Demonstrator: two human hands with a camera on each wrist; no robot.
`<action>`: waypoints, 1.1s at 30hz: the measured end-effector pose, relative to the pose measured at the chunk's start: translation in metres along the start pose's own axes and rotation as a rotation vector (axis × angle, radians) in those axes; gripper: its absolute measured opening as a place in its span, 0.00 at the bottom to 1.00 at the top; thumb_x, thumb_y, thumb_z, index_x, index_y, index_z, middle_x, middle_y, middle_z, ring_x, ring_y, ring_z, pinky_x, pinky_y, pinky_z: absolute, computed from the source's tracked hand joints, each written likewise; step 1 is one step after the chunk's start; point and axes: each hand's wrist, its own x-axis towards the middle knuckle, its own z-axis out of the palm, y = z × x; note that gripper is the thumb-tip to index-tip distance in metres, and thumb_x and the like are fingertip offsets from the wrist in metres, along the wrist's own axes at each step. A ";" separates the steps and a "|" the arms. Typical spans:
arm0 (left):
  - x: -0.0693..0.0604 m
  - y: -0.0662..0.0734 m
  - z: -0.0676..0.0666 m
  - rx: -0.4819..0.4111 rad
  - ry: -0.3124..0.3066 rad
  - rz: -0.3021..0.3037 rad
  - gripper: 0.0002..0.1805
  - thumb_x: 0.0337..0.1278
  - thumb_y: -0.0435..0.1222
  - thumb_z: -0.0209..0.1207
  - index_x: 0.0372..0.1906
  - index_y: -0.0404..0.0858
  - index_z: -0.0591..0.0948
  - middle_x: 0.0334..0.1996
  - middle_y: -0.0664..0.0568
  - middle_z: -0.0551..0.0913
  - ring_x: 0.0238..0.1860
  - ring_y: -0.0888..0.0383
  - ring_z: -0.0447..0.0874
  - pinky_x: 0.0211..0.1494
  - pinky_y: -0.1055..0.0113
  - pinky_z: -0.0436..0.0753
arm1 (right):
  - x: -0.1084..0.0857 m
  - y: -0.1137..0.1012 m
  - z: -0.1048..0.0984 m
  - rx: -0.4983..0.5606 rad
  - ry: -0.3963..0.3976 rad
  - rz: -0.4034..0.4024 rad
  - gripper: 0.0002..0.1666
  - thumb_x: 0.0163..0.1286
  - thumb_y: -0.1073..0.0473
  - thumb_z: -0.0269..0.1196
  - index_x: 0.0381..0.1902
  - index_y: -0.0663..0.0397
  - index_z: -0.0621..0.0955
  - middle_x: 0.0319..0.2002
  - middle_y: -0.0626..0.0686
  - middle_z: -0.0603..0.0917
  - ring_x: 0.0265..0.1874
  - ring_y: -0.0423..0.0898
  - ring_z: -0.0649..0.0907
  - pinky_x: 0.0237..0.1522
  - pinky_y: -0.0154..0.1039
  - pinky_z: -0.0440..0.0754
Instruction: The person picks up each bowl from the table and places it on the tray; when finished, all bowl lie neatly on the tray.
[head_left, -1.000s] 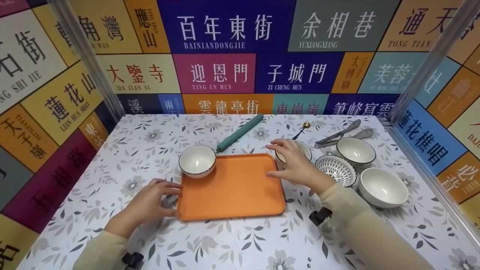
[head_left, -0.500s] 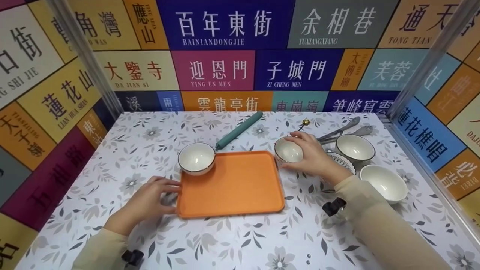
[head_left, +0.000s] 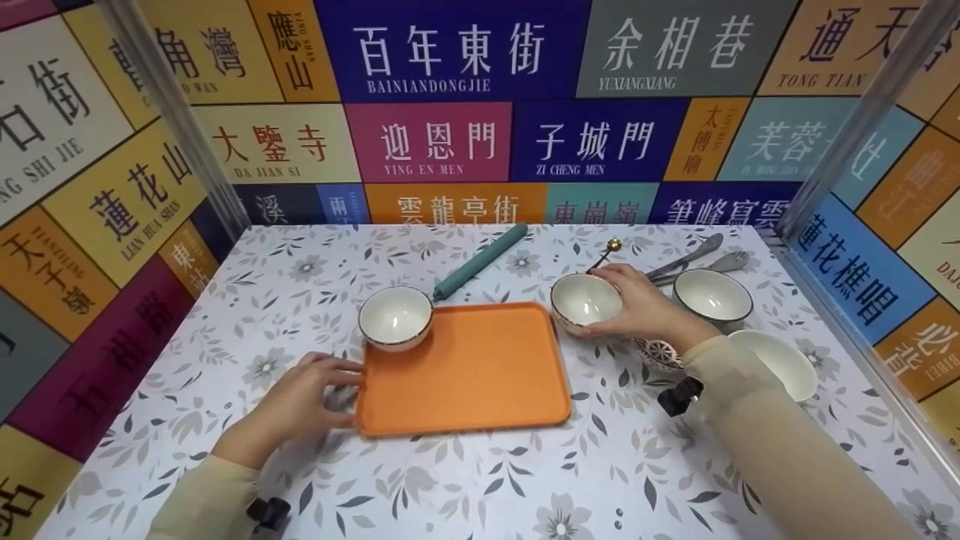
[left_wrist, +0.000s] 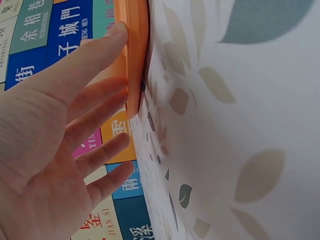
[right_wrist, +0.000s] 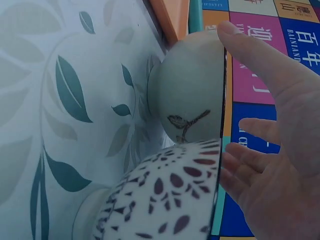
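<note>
Half-hiding the basket [head_left: 660,352] from us, the right hand [head_left: 641,304] grips a bowl [head_left: 585,301]; left hand [head_left: 300,401], fingers apart, touches the tray [head_left: 469,371].

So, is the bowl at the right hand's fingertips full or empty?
Empty: in the head view, the bowl shows only its bare whitish interior.

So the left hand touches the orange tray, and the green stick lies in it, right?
Not quite: the head view shows the green stick on the tabletop beyond the orange tray, not in it. The left hand does touch the tray.
</note>
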 end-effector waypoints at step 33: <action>0.000 -0.004 0.001 0.013 0.024 0.054 0.34 0.39 0.44 0.81 0.59 0.48 0.87 0.64 0.57 0.82 0.68 0.47 0.73 0.73 0.41 0.73 | -0.003 -0.004 0.009 0.043 0.111 0.023 0.71 0.34 0.35 0.86 0.73 0.58 0.71 0.69 0.59 0.73 0.70 0.61 0.71 0.74 0.62 0.68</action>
